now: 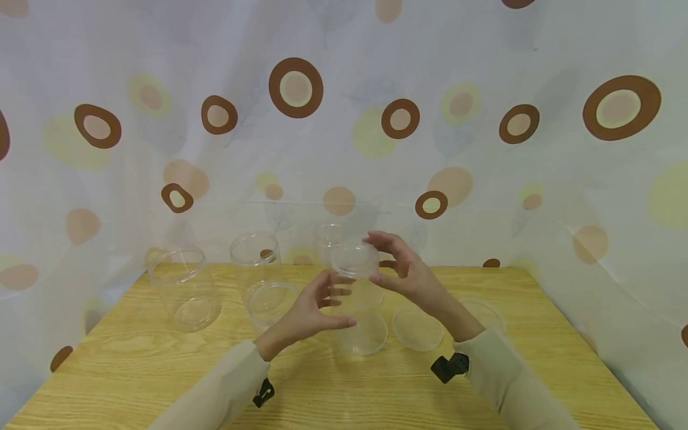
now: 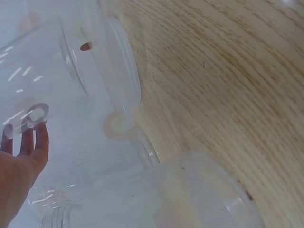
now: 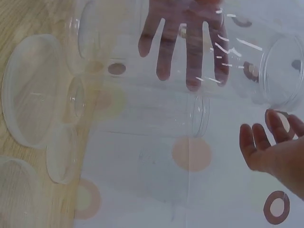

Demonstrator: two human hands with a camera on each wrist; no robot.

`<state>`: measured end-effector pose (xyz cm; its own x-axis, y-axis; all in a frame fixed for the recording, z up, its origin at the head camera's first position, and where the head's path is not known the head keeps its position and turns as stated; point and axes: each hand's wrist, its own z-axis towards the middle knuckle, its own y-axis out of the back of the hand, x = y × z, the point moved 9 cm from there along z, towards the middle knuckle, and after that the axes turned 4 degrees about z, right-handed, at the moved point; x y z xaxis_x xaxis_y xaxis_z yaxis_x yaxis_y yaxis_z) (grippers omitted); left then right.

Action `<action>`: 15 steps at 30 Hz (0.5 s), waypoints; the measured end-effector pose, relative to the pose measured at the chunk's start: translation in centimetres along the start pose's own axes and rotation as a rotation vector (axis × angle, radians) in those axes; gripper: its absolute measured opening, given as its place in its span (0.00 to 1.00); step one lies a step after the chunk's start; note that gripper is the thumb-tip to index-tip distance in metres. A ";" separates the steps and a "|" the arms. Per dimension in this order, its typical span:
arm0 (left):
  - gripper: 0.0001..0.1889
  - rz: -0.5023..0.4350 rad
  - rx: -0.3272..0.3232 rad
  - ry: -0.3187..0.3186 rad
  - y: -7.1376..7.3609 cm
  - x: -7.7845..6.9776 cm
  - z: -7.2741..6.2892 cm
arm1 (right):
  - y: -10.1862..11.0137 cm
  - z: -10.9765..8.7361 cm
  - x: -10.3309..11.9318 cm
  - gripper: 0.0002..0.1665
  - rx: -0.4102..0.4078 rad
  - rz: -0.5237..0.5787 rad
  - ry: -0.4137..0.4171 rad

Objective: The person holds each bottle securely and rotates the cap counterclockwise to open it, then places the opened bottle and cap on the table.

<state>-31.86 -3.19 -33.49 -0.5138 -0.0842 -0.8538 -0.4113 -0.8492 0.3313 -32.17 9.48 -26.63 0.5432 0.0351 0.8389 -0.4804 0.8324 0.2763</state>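
A tall clear jar (image 1: 359,310) stands upright near the middle of the wooden table. My left hand (image 1: 307,310) is at its left side, thumb in front; in the right wrist view the left hand's spread, straight fingers (image 3: 194,57) show through the clear wall. At the jar's rim, on the right, is my right hand (image 1: 405,269), fingers loosely bent; the right wrist view shows these fingers (image 3: 259,147) just off the jar's mouth (image 3: 285,71). Whether either hand touches the plastic I cannot tell.
More clear jars stand at the left (image 1: 188,292), left of centre (image 1: 255,266) and behind the middle jar (image 1: 329,236). A round clear rim (image 1: 272,304) shows by the left hand. Flat round lids (image 1: 418,329) lie right of the jar. A patterned curtain (image 1: 344,149) hangs behind the table.
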 end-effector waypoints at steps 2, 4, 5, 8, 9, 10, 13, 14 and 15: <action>0.38 0.014 -0.021 0.006 0.2 -0.5 -0.1 | 0.2 -0.2 0.0 0.39 -0.074 -0.064 0.001; 0.38 0.023 -0.033 0.010 0.2 -1.0 -0.2 | 0.2 -0.3 0.0 0.38 -0.129 -0.115 -0.009; 0.38 0.026 -0.036 0.009 0.2 -1.2 -0.2 | 0.2 -0.4 -0.1 0.39 -0.149 -0.132 -0.017; 0.39 0.023 -0.040 0.013 0.2 -1.3 -0.2 | 0.0 -0.6 -0.1 0.39 -0.183 -0.174 -0.039; 0.39 0.021 -0.041 0.015 0.2 -1.3 -0.2 | -0.1 -0.6 -0.1 0.39 -0.189 -0.180 -0.043; 0.39 0.018 -0.041 0.015 0.1 -1.3 -0.2 | -0.2 -0.6 -0.1 0.39 -0.194 -0.188 -0.045; 0.39 0.010 -0.037 0.023 0.1 -1.3 -0.2 | -0.2 -0.6 -0.1 0.38 -0.209 -0.201 -0.046; 0.39 0.007 -0.033 0.028 0.0 -1.3 -0.2 | -0.2 -0.6 -0.1 0.37 -0.212 -0.204 -0.048; 0.38 0.004 -0.027 0.031 -0.1 -1.3 -0.2 | -0.2 -0.5 -0.1 0.36 -0.212 -0.198 -0.051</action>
<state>-31.03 -3.14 -32.53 -0.4919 -0.1031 -0.8645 -0.3884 -0.8627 0.3239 -31.75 9.61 -27.01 0.5742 -0.1631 0.8023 -0.2109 0.9174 0.3374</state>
